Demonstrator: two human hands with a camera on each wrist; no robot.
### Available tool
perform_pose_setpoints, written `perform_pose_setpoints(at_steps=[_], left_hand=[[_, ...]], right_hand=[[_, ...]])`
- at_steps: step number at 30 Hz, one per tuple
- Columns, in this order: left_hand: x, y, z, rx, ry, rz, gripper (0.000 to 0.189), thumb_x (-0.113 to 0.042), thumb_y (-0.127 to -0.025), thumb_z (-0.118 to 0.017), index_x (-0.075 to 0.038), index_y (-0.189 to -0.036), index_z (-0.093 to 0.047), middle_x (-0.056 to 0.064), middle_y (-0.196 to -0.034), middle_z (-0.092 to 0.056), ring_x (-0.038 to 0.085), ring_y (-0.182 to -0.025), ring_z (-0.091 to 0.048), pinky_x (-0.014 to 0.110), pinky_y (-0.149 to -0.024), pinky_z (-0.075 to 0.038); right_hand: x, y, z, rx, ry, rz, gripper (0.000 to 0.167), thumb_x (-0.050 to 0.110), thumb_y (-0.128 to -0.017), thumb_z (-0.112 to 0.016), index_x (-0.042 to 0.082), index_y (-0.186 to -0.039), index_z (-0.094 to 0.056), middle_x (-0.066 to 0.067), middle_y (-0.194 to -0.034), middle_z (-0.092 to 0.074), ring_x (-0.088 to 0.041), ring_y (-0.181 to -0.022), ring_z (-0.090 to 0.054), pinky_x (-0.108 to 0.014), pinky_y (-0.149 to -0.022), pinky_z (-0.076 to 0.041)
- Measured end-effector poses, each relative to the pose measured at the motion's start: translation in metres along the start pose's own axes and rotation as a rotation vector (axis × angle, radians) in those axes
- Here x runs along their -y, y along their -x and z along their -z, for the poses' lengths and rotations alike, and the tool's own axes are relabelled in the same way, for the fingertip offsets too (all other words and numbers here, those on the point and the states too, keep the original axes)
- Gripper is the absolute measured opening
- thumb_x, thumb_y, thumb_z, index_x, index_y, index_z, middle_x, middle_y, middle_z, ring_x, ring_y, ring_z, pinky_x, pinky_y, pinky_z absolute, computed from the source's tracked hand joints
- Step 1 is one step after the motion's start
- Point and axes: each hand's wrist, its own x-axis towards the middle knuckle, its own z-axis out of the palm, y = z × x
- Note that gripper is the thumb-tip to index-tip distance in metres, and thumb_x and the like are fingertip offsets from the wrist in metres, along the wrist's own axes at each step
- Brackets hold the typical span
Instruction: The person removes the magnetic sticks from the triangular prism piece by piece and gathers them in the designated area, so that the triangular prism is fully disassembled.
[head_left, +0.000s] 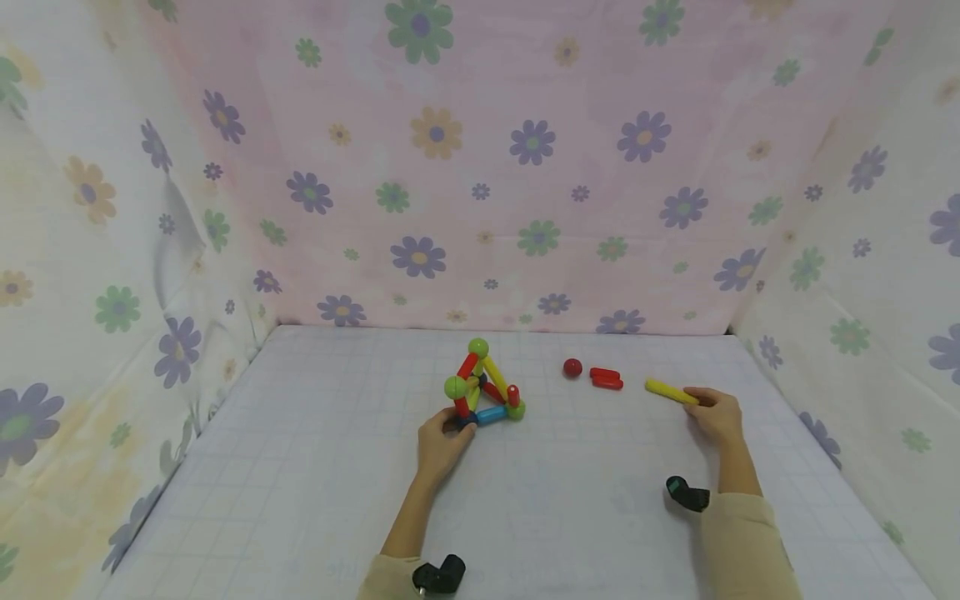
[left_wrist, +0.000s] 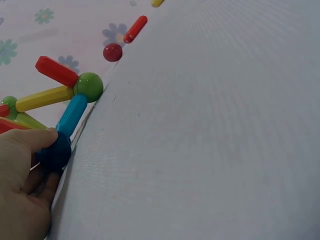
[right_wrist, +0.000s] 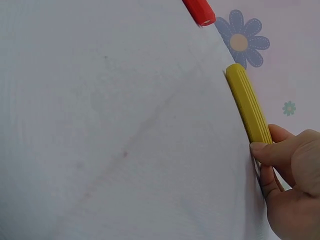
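A structure of coloured rods and balls stands left of the table's middle, with green balls (head_left: 478, 347) at its upper corners and a blue rod (head_left: 492, 415) along its base. My left hand (head_left: 441, 447) grips the dark blue ball (left_wrist: 56, 152) at its near lower corner, thumb on top in the left wrist view. From the green ball (left_wrist: 89, 87) at the blue rod's other end, a short red rod (left_wrist: 56, 71) sticks out freely. Over on the right, my right hand (head_left: 717, 417) pinches one end of a ribbed yellow rod (right_wrist: 248, 104) between thumb and fingers, low over the tabletop.
Between the hands, toward the back, lie a red ball (head_left: 572, 367) and two short red rods (head_left: 606, 378) side by side. A white cloth with a faint grid covers the table (head_left: 337, 500). Flowered cloth (head_left: 495, 208) hangs behind and at both sides.
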Motion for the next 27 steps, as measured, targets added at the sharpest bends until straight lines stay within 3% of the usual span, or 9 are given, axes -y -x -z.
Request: perform_pose_setpoints(at_steps=[4, 12, 14, 19, 23, 27], left_hand=[[-0.001, 0.000, 0.000, 0.003, 0.003, -0.001, 0.038, -0.013, -0.080, -0.072, 0.008, -0.111, -0.063, 0.019, -0.104, -0.067, 0.030, -0.093, -0.064, 0.043, -0.084, -0.051], [-0.002, 0.001, 0.001, 0.002, -0.003, 0.001, 0.038, -0.012, -0.080, -0.072, 0.008, -0.111, -0.063, 0.019, -0.104, -0.067, 0.030, -0.094, -0.064, 0.042, -0.084, -0.051], [-0.002, 0.001, 0.001, 0.000, -0.003, 0.003, 0.038, -0.012, -0.080, -0.072, 0.007, -0.111, -0.063, 0.019, -0.104, -0.067, 0.030, -0.094, -0.064, 0.042, -0.084, -0.051], [-0.001, 0.000, 0.001, 0.002, 0.005, -0.002, 0.037, -0.011, -0.080, -0.072, 0.008, -0.110, -0.063, 0.019, -0.104, -0.067, 0.030, -0.093, -0.064, 0.042, -0.084, -0.051], [-0.001, 0.000, 0.001, 0.003, 0.005, 0.002, 0.037, -0.011, -0.080, -0.072, 0.008, -0.110, -0.063, 0.019, -0.104, -0.067, 0.030, -0.094, -0.064, 0.042, -0.084, -0.051], [0.000, 0.000, 0.000, 0.002, 0.003, 0.004, 0.037, -0.011, -0.080, -0.072, 0.007, -0.110, -0.063, 0.019, -0.104, -0.067, 0.030, -0.094, -0.064, 0.043, -0.084, -0.051]], right_hand=[[-0.001, -0.001, 0.001, -0.006, -0.027, -0.035, 0.040, 0.001, -0.088, -0.053, -0.008, -0.127, -0.053, -0.030, -0.129, -0.047, -0.037, -0.115, -0.043, -0.046, -0.093, -0.040], [-0.005, 0.000, -0.001, -0.023, -0.052, -0.018, 0.042, 0.003, -0.090, -0.054, -0.005, -0.130, -0.051, -0.027, -0.134, -0.047, -0.035, -0.120, -0.044, -0.047, -0.098, -0.040], [-0.006, 0.000, -0.001, -0.035, -0.054, -0.019, 0.043, 0.003, -0.090, -0.055, -0.003, -0.132, -0.050, -0.025, -0.135, -0.048, -0.031, -0.117, -0.046, -0.039, -0.096, -0.043], [-0.006, 0.004, -0.002, -0.104, -0.106, -0.047, 0.046, 0.008, -0.089, -0.061, 0.004, -0.134, -0.051, -0.016, -0.134, -0.051, -0.001, -0.097, -0.048, -0.010, -0.078, -0.043], [-0.002, 0.012, -0.001, -0.156, -0.304, -0.081, 0.050, 0.007, -0.087, -0.064, 0.004, -0.135, -0.050, -0.003, -0.128, -0.053, 0.007, -0.088, -0.046, -0.005, -0.067, -0.043], [0.005, 0.020, -0.005, -0.262, -0.556, -0.041, 0.044, 0.000, -0.082, -0.069, 0.000, -0.125, -0.058, 0.016, -0.097, -0.061, 0.004, -0.080, -0.054, -0.006, -0.061, -0.045]])
